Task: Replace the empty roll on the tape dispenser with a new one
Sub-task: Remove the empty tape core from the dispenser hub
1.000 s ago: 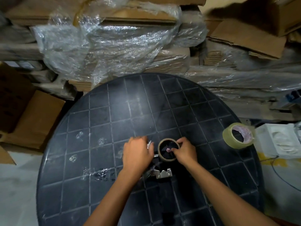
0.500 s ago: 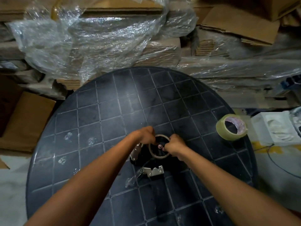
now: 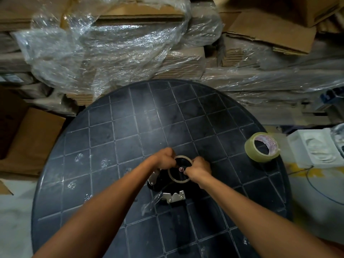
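1. Both hands pinch the empty brown cardboard core (image 3: 179, 180), left hand (image 3: 163, 158) on its far-left rim, right hand (image 3: 198, 168) on its right.
2. It sits flat on the black tape dispenser (image 3: 167, 190), handle towards me.
3. New clear tape roll (image 3: 262, 147) lies well right, nearer the right hand.

Dark grey worktop (image 3: 130, 127) with pale square grid lines, black dispenser (image 3: 163, 183) with silver metal blade (image 3: 174, 196), tan cardboard core (image 3: 179, 169), yellowish clear tape roll (image 3: 260, 155), brown cardboard (image 3: 31, 138), white tray (image 3: 316, 148)

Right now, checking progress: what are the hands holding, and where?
Both grip the empty roll: left hand at its upper-left rim, right hand at its right rim.
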Demonstrator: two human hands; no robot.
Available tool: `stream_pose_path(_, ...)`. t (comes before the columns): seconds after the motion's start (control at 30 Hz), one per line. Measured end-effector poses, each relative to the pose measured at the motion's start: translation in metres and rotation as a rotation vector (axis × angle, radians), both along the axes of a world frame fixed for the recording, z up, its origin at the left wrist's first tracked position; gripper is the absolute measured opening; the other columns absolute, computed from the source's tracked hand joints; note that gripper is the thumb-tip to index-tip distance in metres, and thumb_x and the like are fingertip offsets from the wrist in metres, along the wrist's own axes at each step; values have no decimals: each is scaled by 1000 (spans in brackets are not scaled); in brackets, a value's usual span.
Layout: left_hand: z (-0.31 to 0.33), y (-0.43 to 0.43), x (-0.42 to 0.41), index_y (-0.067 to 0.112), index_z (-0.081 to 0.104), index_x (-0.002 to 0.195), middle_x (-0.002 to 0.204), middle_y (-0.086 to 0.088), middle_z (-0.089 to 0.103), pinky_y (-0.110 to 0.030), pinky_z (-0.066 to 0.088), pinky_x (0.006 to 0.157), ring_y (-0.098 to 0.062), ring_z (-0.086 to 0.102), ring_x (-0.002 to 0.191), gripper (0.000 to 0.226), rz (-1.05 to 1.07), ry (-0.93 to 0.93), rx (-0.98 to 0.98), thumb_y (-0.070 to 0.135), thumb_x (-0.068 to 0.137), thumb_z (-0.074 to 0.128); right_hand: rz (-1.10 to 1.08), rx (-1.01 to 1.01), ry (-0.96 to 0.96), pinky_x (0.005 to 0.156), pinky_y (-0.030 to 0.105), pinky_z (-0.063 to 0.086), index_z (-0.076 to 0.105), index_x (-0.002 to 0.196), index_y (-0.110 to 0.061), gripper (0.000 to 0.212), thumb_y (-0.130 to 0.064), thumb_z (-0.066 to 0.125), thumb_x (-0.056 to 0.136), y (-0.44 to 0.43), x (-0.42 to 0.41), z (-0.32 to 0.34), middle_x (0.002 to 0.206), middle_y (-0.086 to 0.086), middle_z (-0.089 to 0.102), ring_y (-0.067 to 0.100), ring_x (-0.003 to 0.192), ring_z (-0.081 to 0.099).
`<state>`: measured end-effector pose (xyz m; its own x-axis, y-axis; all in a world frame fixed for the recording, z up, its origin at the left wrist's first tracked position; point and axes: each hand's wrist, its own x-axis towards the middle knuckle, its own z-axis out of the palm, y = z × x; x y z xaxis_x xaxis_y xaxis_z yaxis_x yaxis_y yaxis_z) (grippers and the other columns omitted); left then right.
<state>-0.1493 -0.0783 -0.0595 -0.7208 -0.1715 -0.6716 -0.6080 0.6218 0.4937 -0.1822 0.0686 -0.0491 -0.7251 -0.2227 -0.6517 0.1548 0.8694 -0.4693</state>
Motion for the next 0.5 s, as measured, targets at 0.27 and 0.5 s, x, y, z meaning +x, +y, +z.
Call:
stream_pose_path(0.27, 3, 5, 4, -1, 70, 90, 81, -13, 66, -34, 54, 68, -26, 64, 77, 19, 6, 26, -53, 9, 75, 65, -1, 41, 13, 85, 33, 57, 67, 114, -7, 45, -25, 83, 75, -3, 0, 6, 117, 12, 70, 27, 108, 67)
stream_pose_path(0.5, 5, 7, 9, 10, 65, 93, 97, -16, 70, -40, 55, 77, -31, 66, 91, 20, -6, 173, -151, 17, 75, 70, 63, 46, 146, 81, 33, 55, 67, 111, -11, 40, -26, 81, 77, 0, 7, 6, 114, 11, 70, 29, 106, 67)
